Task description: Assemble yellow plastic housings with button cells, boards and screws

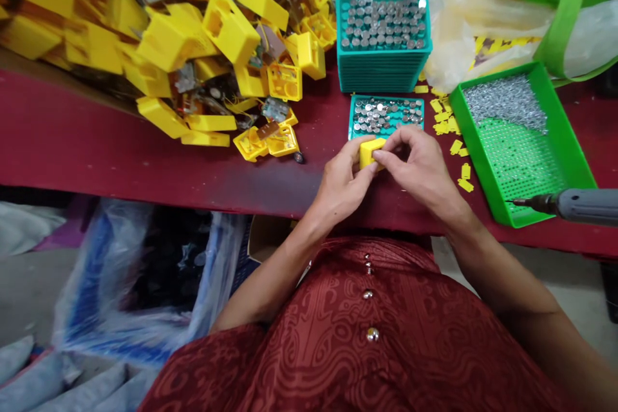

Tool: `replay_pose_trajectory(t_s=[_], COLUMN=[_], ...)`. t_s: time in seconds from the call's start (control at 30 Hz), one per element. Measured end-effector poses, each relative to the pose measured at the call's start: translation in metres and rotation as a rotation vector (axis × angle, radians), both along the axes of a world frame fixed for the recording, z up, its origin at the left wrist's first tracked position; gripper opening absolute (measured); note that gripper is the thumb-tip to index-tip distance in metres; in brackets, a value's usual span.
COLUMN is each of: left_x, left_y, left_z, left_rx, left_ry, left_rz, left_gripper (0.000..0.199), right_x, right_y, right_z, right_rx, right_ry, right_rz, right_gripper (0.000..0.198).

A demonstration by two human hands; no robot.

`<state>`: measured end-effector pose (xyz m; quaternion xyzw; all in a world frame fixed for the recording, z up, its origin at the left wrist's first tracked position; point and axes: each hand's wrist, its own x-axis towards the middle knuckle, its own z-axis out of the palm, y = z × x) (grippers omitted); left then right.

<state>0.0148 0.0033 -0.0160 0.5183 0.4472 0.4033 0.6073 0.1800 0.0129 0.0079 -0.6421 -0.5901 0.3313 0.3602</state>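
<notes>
Gripping a yellow casing (369, 153) with the partly closed left hand (340, 180) and pinching its right side between thumb and fingertips of the right hand (423, 164), just on the near side of the low teal tray (396, 126).

My camera sits on my head, looking forward and down over my red shirt (313, 341). My left grip (342, 179) and right grip (423, 164) look near, with the tabletop (120, 132) around them.
</notes>
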Motion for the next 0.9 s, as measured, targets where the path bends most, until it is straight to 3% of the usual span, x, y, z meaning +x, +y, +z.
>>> replay_pose_trajectory(t_s=[0.1,0.2,0.3,0.47,0.9], left_x=[-0.005,-0.011,-0.016,-0.02,-0.004], left_y=[0.001,0.002,0.004,0.008,0.004], left_z=[0.005,0.011,0.013,0.014,0.016], left_rx=[-0.032,-0.07,-0.166,-0.244,-0.242], left_ry=[-0.107,-0.178,-0.226,-0.282,-0.294], left_rz=[-0.054,-0.031,0.035,0.109,0.043], left_gripper=[0.044,0.047,0.05,0.05,0.051], right_x=[0.007,0.011,0.013,0.007,-0.002], right_y=[0.006,0.006,0.0,-0.015,-0.024], right_z=[-0.004,-0.005,0.0,0.003,-0.007], right_rx=[-0.092,-0.205,-0.189,-0.122,-0.193], right_ry=[0.083,0.366,0.551,0.506,0.724], right_rz=[-0.013,0.156,0.188,0.073,0.012], right_gripper=[0.048,0.057,0.063,0.045,0.053])
